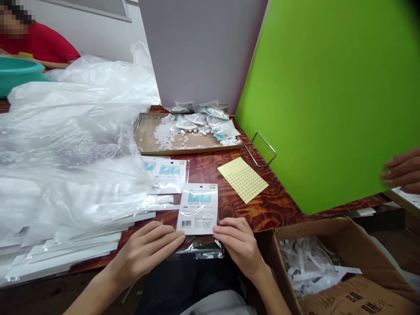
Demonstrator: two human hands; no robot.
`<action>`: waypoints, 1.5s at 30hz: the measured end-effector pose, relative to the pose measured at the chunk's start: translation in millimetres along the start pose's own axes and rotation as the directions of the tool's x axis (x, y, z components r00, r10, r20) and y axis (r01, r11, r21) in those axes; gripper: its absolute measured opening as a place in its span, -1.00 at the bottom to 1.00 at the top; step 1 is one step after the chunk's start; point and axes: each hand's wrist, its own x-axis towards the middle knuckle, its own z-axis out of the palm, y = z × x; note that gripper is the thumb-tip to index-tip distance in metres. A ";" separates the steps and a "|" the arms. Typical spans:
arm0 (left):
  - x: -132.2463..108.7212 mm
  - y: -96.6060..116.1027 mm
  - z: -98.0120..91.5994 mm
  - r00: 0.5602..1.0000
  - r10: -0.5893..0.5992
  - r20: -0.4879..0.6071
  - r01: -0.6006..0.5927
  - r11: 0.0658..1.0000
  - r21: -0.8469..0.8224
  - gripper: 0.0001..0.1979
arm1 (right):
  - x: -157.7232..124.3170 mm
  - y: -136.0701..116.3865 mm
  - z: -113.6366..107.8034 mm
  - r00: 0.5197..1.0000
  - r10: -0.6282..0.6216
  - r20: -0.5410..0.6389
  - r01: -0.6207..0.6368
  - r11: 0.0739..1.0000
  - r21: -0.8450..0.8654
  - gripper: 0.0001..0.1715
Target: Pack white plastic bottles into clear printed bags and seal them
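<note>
A printed card packet in clear plastic (197, 209) lies on the wooden table (262, 205) in front of me. My left hand (144, 249) presses its fingertips to the packet's lower left edge. My right hand (239, 243) grips the lower right edge between fingers and thumb. Under the packet and between my hands sits a dark glossy plastic sleeve (200, 249). Two similar cards (166, 175) lie just beyond, partly under a heap of clear plastic film (72, 144).
A cardboard tray (187, 135) holds white pellets and small pouches. Nearby are a yellow sheet of dots (243, 179) and a wire stand (260, 149). Another person's hand (402, 170) is beside a green board (328, 96). A box (315, 262) holds white scraps. A person in red (39, 43) sits beyond a teal basin (19, 74).
</note>
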 end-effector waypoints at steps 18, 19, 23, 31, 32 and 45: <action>-2.2 16.7 15.5 0.854 -0.509 0.110 0.518 0.808 -0.281 -0.70 | -0.2 -27.4 15.3 0.800 0.582 -0.144 -0.571 0.813 0.111 -0.85; -1.7 18.4 16.6 0.812 -0.568 0.134 0.578 0.753 -0.313 -0.71 | 0.8 -27.6 16.4 0.778 0.610 -0.151 -0.597 0.792 0.124 -0.86; 2.5 27.9 22.2 0.627 -0.763 0.156 0.753 0.542 -0.373 -0.75 | 4.3 -29.3 19.9 0.712 0.678 -0.182 -0.666 0.734 0.129 -0.87; 15.7 47.6 32.1 0.293 -0.955 0.053 0.889 0.252 -0.383 -0.66 | 10.5 -35.6 30.8 0.695 0.672 -0.254 -0.698 0.715 -0.018 -0.79; 16.3 48.3 32.2 0.264 -0.963 0.063 0.898 0.221 -0.381 -0.66 | 10.7 -35.6 31.9 0.695 0.670 -0.261 -0.697 0.717 -0.018 -0.79; 3.8 58.7 30.1 0.316 -0.948 0.043 0.931 0.301 -0.205 -0.80 | 15.0 -35.1 26.9 0.551 0.812 -0.193 -0.819 0.570 0.059 -0.81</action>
